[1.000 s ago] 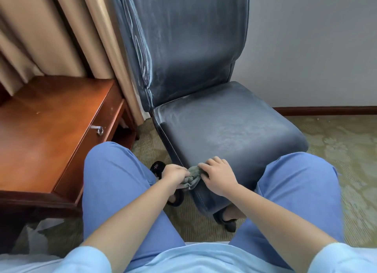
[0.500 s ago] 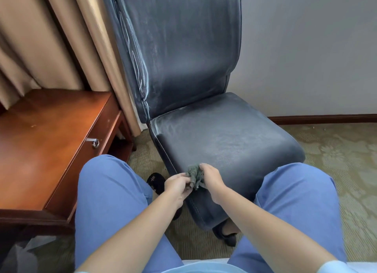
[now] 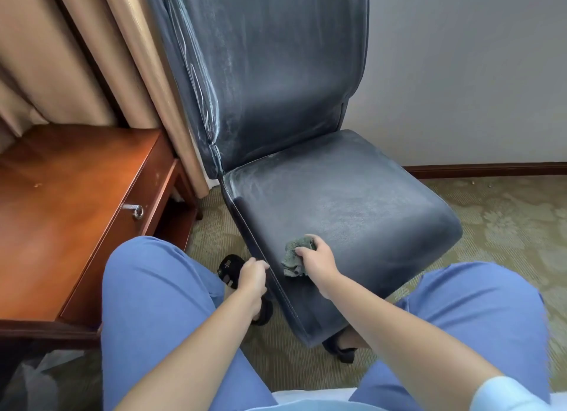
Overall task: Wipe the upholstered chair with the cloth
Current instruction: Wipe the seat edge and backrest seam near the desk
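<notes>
- Grey cloth (image 3: 295, 257) is lying bunched on the chair (image 3: 337, 208) seat's front corner, at seven o'clock.
- Right hand (image 3: 316, 260) is gripping the cloth.
- Left hand (image 3: 254, 275) is curling loosely, empty, touching the seat edge.
</notes>
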`<action>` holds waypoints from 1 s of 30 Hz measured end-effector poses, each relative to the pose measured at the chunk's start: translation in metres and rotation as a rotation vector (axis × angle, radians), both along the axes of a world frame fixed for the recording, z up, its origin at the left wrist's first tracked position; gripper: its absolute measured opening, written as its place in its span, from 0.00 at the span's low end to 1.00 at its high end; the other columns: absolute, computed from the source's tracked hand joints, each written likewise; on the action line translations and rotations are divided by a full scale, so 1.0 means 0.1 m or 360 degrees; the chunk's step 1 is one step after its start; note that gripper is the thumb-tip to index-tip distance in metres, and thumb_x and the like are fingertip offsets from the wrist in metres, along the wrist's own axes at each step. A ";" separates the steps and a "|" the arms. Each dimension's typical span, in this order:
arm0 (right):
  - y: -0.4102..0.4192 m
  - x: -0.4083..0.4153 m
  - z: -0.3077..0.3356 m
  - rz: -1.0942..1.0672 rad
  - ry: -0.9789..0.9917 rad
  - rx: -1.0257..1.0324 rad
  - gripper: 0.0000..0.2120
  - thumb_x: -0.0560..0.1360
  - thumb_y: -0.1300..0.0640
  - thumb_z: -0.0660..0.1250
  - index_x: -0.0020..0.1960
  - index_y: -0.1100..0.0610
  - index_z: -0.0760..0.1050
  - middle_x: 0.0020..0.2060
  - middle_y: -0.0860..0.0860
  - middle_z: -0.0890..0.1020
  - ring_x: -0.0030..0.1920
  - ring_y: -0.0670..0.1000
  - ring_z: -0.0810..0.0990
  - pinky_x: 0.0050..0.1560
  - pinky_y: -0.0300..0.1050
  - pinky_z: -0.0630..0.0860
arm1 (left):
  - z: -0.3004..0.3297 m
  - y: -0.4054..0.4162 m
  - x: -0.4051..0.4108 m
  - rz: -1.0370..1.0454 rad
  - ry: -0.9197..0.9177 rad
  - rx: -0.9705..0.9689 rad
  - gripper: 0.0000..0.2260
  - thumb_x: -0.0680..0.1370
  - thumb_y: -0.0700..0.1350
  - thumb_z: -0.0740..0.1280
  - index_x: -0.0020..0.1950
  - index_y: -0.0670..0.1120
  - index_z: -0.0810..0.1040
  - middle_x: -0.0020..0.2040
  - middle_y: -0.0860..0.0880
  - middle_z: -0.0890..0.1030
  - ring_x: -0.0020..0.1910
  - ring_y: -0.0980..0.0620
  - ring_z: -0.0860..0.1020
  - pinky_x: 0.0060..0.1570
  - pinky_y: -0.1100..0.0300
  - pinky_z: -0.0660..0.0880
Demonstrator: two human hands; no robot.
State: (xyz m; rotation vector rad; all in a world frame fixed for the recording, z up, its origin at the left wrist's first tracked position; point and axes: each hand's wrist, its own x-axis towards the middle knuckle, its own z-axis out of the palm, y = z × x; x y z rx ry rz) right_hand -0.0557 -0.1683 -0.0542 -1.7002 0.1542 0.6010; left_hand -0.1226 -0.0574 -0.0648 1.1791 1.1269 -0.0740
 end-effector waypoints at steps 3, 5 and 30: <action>0.06 -0.01 -0.02 0.0083 -0.0109 -0.0079 0.16 0.75 0.61 0.63 0.61 0.51 0.71 0.53 0.52 0.80 0.51 0.51 0.79 0.54 0.47 0.77 | 0.04 -0.04 0.04 0.0036 0.0050 -0.0127 0.15 0.77 0.40 0.58 0.63 0.41 0.73 0.61 0.45 0.75 0.57 0.46 0.74 0.59 0.53 0.71; 0.09 -0.02 -0.01 0.0133 -0.0194 -0.0165 0.19 0.75 0.59 0.63 0.65 0.50 0.67 0.55 0.50 0.77 0.50 0.49 0.77 0.52 0.44 0.75 | 0.05 -0.04 -0.01 0.0107 0.0012 -0.0222 0.14 0.78 0.36 0.56 0.61 0.41 0.72 0.59 0.45 0.75 0.63 0.45 0.73 0.63 0.51 0.70; 0.35 0.06 -0.20 0.0910 -0.1314 -0.0915 0.22 0.77 0.57 0.61 0.71 0.54 0.64 0.66 0.52 0.68 0.64 0.56 0.67 0.61 0.47 0.66 | 0.02 0.93 0.22 0.0252 -0.0172 -0.0181 0.19 0.84 0.43 0.51 0.76 0.43 0.61 0.74 0.44 0.66 0.71 0.44 0.66 0.67 0.47 0.65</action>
